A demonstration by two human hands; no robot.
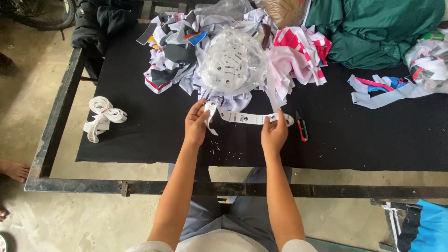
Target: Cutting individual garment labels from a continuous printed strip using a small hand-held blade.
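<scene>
Together, our 2 hands stretch a white label strip flat over the black cloth near the table's front edge. Going from the left: a bundle of white tape, tied with a red band, lies well apart from us on the cloth. Our left hand pinches the strip's left end between thumb and fingers, with a loose tail curling down below the grip. Just beyond the strip sits a clear bag of small tags, resting on a heap of mixed fabric scraps. Our right hand presses and grips the strip's right end. Just right of that hand lies a small red-handled thread snipper, untouched. Further right are loose pale ribbons, and green cloth is piled at the far side.

To handle the strip well, we judge it best to keep even tension between both grips so it lies straight and untwisted, hold it low against the cloth, and keep the curling tail clear of the printed marks. Tiny white clippings dot the cloth near us, so the strip should sit above them.
</scene>
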